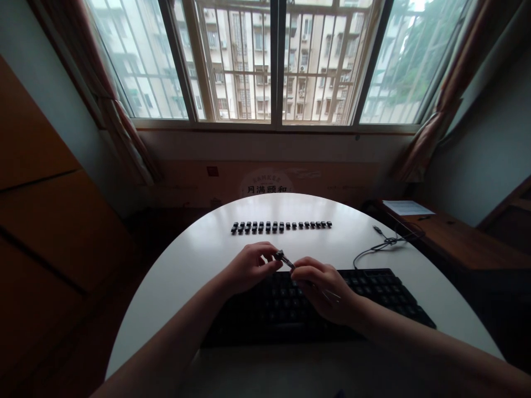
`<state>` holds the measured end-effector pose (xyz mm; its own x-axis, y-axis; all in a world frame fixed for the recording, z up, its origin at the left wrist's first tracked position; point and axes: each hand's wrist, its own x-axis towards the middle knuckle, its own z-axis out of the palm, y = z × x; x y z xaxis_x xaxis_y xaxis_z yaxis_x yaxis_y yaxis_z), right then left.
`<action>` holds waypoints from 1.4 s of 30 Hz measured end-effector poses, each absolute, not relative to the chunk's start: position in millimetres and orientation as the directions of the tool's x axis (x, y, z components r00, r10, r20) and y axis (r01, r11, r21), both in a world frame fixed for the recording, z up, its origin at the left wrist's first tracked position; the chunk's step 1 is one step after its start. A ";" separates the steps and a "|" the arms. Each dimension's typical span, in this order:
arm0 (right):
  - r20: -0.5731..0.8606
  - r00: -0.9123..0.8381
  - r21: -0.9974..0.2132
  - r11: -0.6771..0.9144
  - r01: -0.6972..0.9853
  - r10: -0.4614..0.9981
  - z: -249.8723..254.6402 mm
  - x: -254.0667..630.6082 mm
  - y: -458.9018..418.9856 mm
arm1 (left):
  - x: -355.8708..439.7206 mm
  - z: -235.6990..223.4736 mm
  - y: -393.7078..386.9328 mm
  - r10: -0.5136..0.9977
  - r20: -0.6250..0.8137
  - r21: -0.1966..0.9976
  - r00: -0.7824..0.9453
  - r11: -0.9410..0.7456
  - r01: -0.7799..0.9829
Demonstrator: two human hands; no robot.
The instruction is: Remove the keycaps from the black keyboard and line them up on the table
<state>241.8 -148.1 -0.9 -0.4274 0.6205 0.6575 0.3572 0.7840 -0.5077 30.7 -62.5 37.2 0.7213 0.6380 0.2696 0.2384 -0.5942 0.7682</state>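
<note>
Above a black keyboard [286, 315], my left hand [251, 268] pinches a small black keycap [279, 255] between thumb and fingers. My right hand [323, 284] is closed around a thin metal keycap puller [287, 262], whose wire end meets the keycap. The puller's rear end shows below my right fingers. Behind my hands, several black keycaps [267, 227] stand in a line on the white table, doubled into two rows on the left part. My forearms hide parts of the keyboard.
The round white table [174, 282] carries everything. A black cable [384, 244] with a plug lies coiled at the right, running from the keyboard. Beyond the right edge stands a brown wooden surface [440, 235] with a paper sheet [407, 208]. A window is ahead.
</note>
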 end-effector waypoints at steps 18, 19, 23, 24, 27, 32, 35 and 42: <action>0.605 -0.351 -0.509 0.686 0.520 0.715 -0.3 241.0 -152.1 | 31.0 35.7 -59.1 0.726 0.202 0.779 0.658 -0.526 0.341; 0.613 -0.323 -0.517 0.676 0.526 0.721 -0.5 241.9 -151.3 | 29.6 35.7 -57.7 0.738 0.202 0.779 0.643 -0.520 0.352; 0.639 -0.210 -0.543 0.628 0.558 0.740 -0.9 246.2 -147.1 | 23.1 36.1 -52.2 0.781 0.223 0.777 0.583 -0.504 0.377; 0.638 -0.213 -0.539 0.627 0.563 0.740 -0.5 246.7 -146.7 | 22.2 36.7 -52.1 0.772 0.216 0.778 0.597 -0.506 0.372; 0.648 -0.289 -0.454 0.662 0.597 0.705 2.1 246.1 -147.8 | 23.0 40.5 -56.4 0.701 0.163 0.781 0.695 -0.522 0.343; 0.732 -0.350 -0.182 0.663 0.726 0.584 3.6 242.8 -149.8 | 27.7 47.1 -67.5 0.589 0.106 0.779 0.801 -0.550 0.302; 0.701 -0.442 -0.127 0.708 0.695 0.560 -0.3 243.1 -148.0 | 28.3 46.0 -69.1 0.566 0.099 0.786 0.818 -0.549 0.285; 0.577 -0.486 -0.090 0.643 0.761 0.656 4.7 241.7 -147.1 | 28.7 39.3 -67.2 0.548 0.083 0.797 0.832 -0.538 0.275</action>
